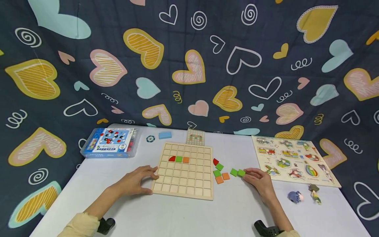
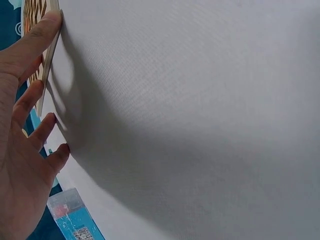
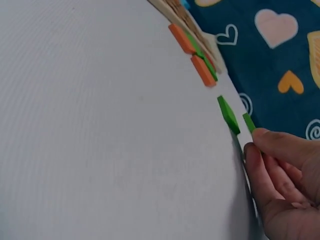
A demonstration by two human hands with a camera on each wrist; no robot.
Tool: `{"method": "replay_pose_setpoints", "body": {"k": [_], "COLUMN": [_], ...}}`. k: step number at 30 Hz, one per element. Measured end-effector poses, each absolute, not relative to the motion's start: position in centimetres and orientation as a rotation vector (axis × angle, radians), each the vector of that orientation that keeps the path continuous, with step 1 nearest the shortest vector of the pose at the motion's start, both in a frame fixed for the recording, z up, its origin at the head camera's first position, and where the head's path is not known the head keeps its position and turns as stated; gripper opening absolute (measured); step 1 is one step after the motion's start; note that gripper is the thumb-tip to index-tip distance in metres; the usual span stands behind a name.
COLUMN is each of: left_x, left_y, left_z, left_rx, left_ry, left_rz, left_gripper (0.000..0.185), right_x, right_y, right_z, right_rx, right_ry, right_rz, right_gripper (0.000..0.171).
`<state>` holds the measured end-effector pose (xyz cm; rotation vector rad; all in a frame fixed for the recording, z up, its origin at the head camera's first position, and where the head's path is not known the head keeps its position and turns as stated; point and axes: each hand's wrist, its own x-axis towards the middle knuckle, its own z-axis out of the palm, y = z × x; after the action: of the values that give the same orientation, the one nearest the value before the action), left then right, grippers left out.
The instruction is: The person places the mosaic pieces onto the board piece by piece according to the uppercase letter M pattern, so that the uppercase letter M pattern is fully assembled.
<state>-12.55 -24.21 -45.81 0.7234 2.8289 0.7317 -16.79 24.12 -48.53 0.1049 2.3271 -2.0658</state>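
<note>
A green tile (image 1: 241, 172) lies on the desk (image 1: 183, 214) right of the grid board (image 1: 185, 171) — the right hand (image 1: 258, 180) pinches it with its fingertips. The left hand (image 1: 137, 180), fingers relaxed, rests against the board's left edge — another green tile (image 1: 234, 172) sits just beside.

box (image 1: 110, 142) print seemingly illegible
</note>
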Motion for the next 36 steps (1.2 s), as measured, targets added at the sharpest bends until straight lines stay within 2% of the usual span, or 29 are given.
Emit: {"method": "replay_pose_setpoints", "body": {"k": [13, 25, 36], "left_x": [-12.5, -12.6, -12.5], "left_y": [-24.3, -24.3, -24.2], "left_z": [-45.7, -45.8, -45.9], "left_rx": [0.718, 0.710, 0.686], "left_ry": [2.825, 2.811, 2.818], "left_rz": [0.747, 0.759, 0.756], "left_gripper": [0.046, 0.047, 0.048], "right_x": [-18.2, -20.1, -21.3], "right_y": [21.2, 15.4, 10.3], "right_z": [-48.0, -48.0, -48.0], "right_rx": [0.056, 0.040, -0.230], "right_ry": [2.259, 2.288, 2.467], "right_rz": [-2.018, -1.940, -1.855], "right_gripper": [0.039, 0.030, 0.025]}}
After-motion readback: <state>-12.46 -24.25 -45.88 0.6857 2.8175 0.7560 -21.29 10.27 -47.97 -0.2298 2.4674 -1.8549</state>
